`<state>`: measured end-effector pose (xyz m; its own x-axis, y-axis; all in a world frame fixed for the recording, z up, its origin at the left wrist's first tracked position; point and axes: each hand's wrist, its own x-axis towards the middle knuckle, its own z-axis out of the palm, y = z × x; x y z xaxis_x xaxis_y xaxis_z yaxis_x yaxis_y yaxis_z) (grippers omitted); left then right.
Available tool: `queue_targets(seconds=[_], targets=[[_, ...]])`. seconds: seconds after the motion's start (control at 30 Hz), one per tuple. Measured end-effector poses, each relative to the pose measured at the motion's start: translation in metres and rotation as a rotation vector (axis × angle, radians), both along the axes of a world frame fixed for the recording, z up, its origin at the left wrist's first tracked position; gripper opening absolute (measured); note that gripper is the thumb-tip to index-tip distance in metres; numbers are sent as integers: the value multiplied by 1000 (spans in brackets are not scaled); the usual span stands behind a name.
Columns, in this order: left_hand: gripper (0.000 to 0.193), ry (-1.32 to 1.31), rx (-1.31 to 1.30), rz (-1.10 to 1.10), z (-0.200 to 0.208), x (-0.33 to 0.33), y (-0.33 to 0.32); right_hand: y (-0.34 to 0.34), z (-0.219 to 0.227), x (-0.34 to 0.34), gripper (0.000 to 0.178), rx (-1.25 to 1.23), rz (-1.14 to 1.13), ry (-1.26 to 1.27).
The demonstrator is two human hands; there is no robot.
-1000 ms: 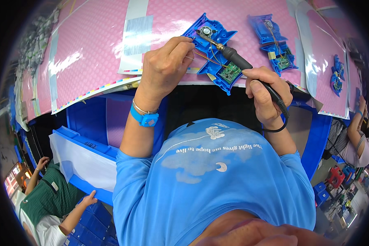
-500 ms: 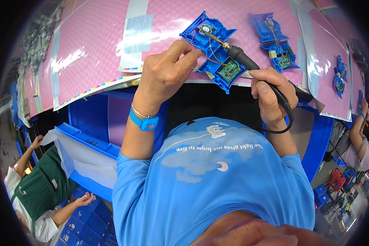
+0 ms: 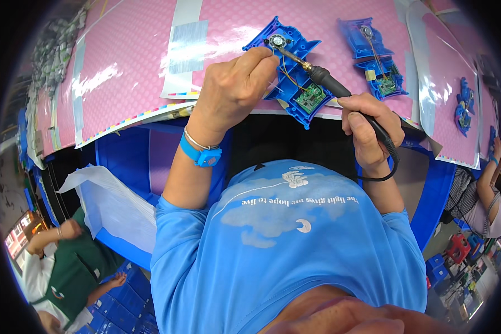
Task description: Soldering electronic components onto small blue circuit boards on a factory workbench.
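Note:
My right hand [image 3: 371, 125] is closed around the dark handle of a soldering iron [image 3: 329, 81]. The iron's metal tip meets the small round speaker [image 3: 277, 40] in the upper blue plastic housing half [image 3: 303, 46]. My left hand [image 3: 236, 83] pinches a thin wire at the speaker's near edge; the fingertips partly hide it. Thin wires [image 3: 286, 69] run from the speaker down to a green circuit board [image 3: 310, 98] in the lower blue housing half [image 3: 306, 119]. That lower half lies at the table's near edge. A blue wrist band [image 3: 201, 155] circles my left wrist.
Another opened blue housing [image 3: 367, 43] with speaker and board lies to the right, and more blue parts [image 3: 462, 106] farther right. Pink sheeting [image 3: 128, 61] covers the table. Blue bins [image 3: 122, 245] stand below. Co-workers sit at left [image 3: 67, 267] and right [image 3: 487, 200].
My left hand has moved right and slightly up, bringing its pinched fingers to the speaker beside the iron's tip. The right hand has barely moved. The co-worker at left has shifted.

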<state>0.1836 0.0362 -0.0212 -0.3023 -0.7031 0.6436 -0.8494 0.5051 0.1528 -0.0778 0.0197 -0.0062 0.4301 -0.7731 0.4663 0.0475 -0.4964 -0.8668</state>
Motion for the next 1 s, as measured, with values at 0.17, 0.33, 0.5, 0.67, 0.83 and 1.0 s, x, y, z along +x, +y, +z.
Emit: queue_targets(seconds=[0.17, 0.33, 0.5, 0.67, 0.83, 1.0], targets=[[16, 26, 47, -2, 1, -1, -1, -3, -2, 2, 27, 37, 4, 2], [17, 49, 63, -5, 2, -1, -1, -4, -2, 3, 28, 36, 4, -4], [17, 60, 71, -5, 1, -1, -1, -3, -1, 3, 28, 46, 0, 20], [18, 57, 86, 10, 2, -1, 0, -2, 0, 2, 24, -1, -18, -44], [19, 70, 90, 6, 0, -1, 0, 0, 0, 2, 21, 3, -56, -84], [20, 93, 119, -1, 2, -2, 1, 1, 1, -2, 22, 7, -59, -74]])
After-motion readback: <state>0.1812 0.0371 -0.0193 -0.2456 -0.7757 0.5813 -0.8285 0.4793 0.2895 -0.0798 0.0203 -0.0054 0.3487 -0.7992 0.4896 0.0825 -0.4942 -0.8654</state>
